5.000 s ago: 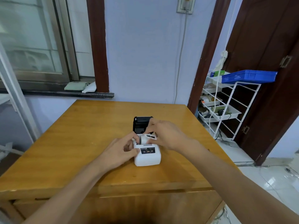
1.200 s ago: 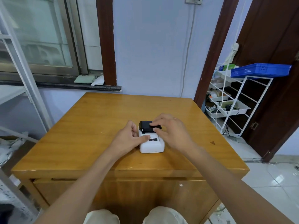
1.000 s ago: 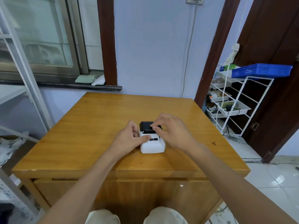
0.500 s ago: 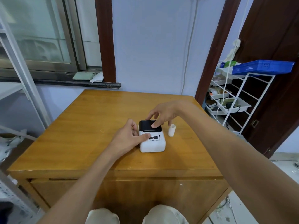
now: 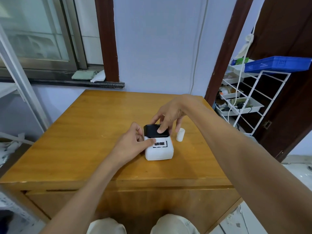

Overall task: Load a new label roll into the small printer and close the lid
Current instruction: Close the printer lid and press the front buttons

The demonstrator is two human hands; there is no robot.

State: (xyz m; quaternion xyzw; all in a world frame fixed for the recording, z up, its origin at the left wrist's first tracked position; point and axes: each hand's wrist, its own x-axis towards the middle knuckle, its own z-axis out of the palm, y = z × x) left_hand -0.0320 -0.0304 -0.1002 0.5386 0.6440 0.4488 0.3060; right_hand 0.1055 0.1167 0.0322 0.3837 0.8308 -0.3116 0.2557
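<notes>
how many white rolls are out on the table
1. One small white roll stands upright on the wooden table, just right of the printer, near the right hand. Any roll inside the printer is hidden.

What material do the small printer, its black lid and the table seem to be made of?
Printer body: probably plastic, white and smooth, with rounded moulded corners. Lid: likely plastic too, black, with a faint sheen. Table: wood, or a wood veneer, with visible grain and a glossy varnish that reflects light.
</notes>
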